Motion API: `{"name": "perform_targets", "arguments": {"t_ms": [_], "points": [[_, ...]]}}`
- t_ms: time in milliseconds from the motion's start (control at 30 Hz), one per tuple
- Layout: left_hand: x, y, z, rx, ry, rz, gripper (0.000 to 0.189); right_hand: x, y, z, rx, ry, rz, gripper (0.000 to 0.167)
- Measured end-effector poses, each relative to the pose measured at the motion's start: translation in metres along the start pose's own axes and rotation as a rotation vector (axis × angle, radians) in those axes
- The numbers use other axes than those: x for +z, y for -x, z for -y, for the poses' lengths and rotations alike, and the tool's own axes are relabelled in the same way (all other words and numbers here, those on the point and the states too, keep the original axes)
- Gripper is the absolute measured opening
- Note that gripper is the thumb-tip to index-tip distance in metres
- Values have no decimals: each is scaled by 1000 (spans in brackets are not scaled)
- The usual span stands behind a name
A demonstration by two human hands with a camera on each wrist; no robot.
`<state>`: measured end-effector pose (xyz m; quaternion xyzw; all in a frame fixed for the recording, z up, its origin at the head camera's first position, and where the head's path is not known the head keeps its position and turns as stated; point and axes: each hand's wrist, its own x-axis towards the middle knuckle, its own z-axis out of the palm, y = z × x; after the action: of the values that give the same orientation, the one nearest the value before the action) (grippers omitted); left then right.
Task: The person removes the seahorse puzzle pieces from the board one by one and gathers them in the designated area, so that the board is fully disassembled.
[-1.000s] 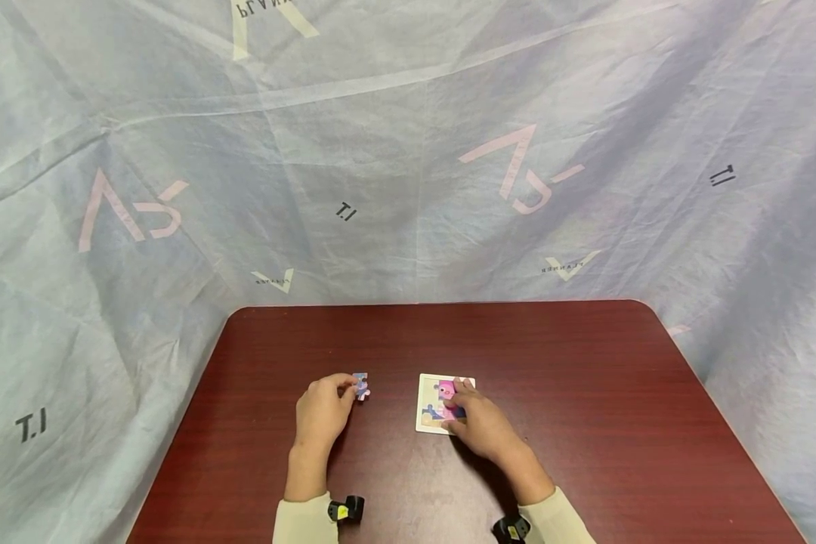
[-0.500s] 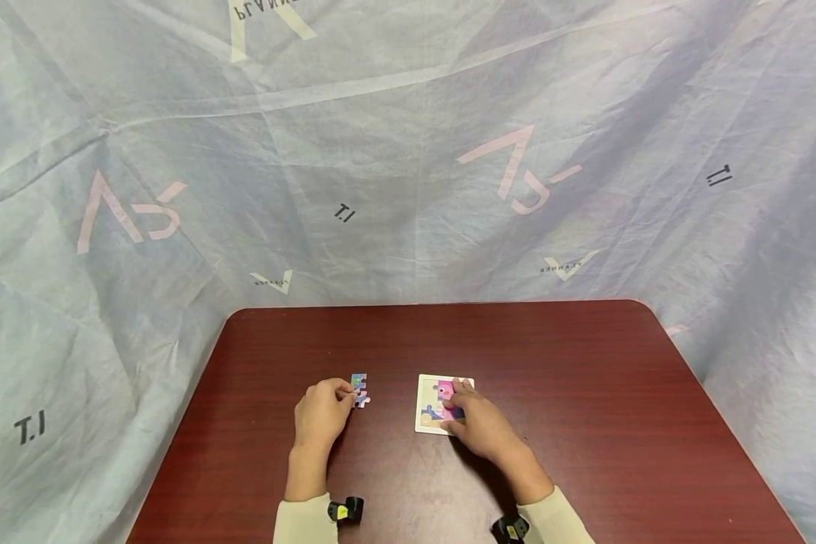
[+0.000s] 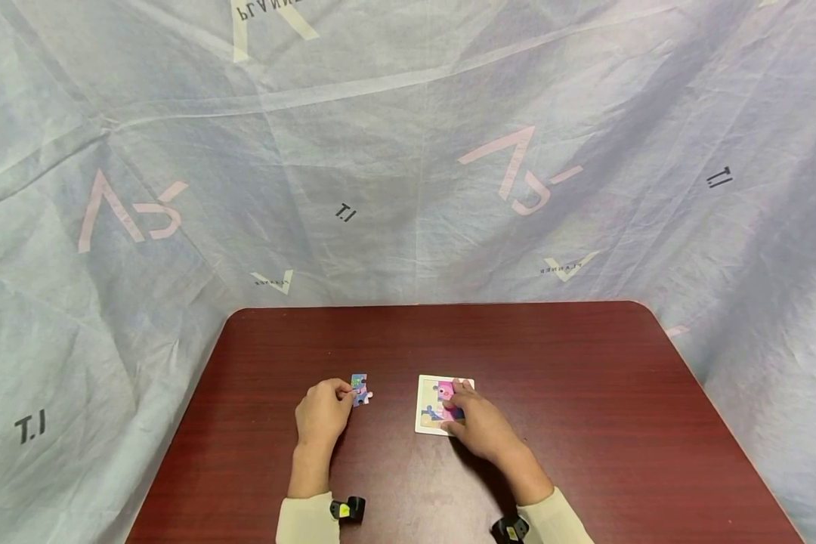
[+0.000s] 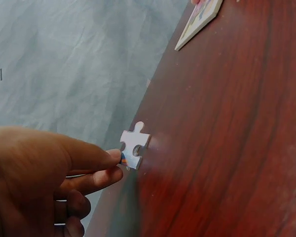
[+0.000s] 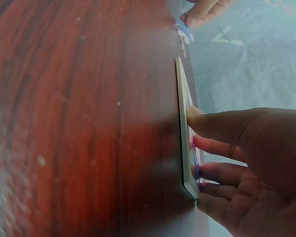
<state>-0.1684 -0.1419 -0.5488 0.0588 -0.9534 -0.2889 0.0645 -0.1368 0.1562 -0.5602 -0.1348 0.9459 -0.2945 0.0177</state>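
Observation:
In the head view my left hand (image 3: 323,412) pinches a small jigsaw piece (image 3: 363,396) between thumb and forefinger, left of the puzzle board. The left wrist view shows this jigsaw piece (image 4: 134,145) with a pale face, a rounded tab and a notch; its blue and orange corner is at the fingertips. A blue patch with green lies against it; whether that is a second piece, I cannot tell. My right hand (image 3: 483,425) rests on the white-framed puzzle board (image 3: 418,408), thumb and fingertips touching it. Its fingers hide the board's right part, while a pink figure shows beside them.
The dark red-brown table (image 3: 551,347) has rounded far corners. Grey-white cloth (image 3: 381,151) with printed letters hangs behind it and at both sides. A black wrist camera (image 3: 348,510) sits at the left cuff, and another camera (image 3: 510,529) at the right.
The jigsaw piece at my left fingertips has dipped slightly toward me and turned, its tab now pointing right. My left hand has barely shifted. The right hand and the board stay put.

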Motion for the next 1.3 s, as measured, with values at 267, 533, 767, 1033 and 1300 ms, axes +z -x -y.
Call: {"name": "perform_targets", "arguments": {"t_ms": [267,533,767,1033,1300], "points": [[2,-1,0,-26,37,-10,4,-1,0,0,5,5,-6,29],[0,-1,0,-31,55,0,4,-2,1,1,1,4,-8,28],[2,-1,0,-39,47,-3,5,-3,1,1,-10,7,-4,30],[4,-1,0,-52,39,-10,7,-3,0,2,-6,10,-1,27],[8,-1,1,-56,34,-24,6,-1,2,1,14,0,-3,29]]}}
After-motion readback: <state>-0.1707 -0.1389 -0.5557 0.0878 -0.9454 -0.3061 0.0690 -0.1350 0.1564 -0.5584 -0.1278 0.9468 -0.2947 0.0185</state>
